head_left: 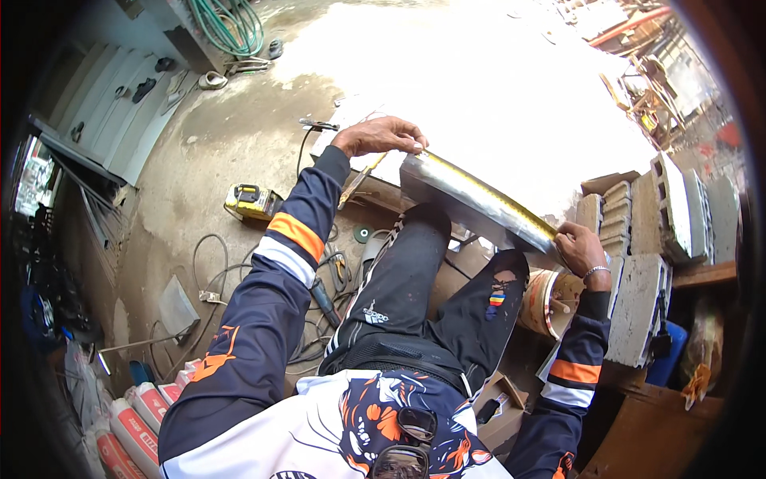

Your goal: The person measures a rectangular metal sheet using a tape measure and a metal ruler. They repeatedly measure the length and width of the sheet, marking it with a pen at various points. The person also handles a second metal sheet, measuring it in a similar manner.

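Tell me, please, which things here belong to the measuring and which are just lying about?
In use: left hand and right hand stretching the yellow tape measure along the metal piece.

Lying about: yellow power tool, cables, green hose, concrete blocks, bucket.

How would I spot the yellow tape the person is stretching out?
Find the shiny metal sheet lying across the person's knees. Along its far edge runs the tape measure blade, pinned by the left hand at one end and the right hand at the other. It is the only thin yellow strip on the grey metal.
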The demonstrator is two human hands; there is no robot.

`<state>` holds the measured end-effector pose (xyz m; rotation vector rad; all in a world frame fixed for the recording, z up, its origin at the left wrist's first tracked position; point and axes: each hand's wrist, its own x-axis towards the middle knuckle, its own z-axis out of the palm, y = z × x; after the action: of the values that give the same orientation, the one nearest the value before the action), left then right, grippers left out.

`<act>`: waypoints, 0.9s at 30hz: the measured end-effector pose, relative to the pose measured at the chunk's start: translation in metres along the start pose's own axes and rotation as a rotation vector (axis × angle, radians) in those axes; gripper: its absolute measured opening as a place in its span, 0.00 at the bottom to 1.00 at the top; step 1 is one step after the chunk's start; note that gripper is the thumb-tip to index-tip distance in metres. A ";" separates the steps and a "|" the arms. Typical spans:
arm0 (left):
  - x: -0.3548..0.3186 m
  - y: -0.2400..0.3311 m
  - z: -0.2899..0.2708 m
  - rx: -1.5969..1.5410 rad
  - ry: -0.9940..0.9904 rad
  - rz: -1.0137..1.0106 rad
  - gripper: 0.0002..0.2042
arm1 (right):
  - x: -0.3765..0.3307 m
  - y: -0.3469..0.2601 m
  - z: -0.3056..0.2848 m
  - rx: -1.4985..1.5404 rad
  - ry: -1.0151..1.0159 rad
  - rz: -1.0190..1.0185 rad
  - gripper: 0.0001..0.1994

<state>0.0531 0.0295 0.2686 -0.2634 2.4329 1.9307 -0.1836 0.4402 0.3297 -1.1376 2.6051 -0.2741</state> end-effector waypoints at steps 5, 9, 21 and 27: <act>-0.004 -0.017 -0.010 -0.068 -0.051 -0.021 0.13 | 0.008 -0.017 0.001 -0.022 -0.023 0.002 0.16; 0.000 -0.030 -0.013 -0.125 -0.040 -0.024 0.13 | 0.013 -0.028 0.000 -0.052 -0.034 0.029 0.17; 0.003 -0.044 -0.009 -0.265 -0.037 0.028 0.11 | 0.018 -0.026 0.004 0.004 -0.089 0.074 0.17; -0.001 -0.035 -0.008 -0.255 -0.038 0.035 0.10 | 0.017 -0.028 0.000 -0.010 -0.087 0.081 0.18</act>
<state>0.0594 0.0144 0.2369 -0.1871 2.1801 2.2394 -0.1756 0.4086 0.3344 -1.0211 2.5710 -0.1897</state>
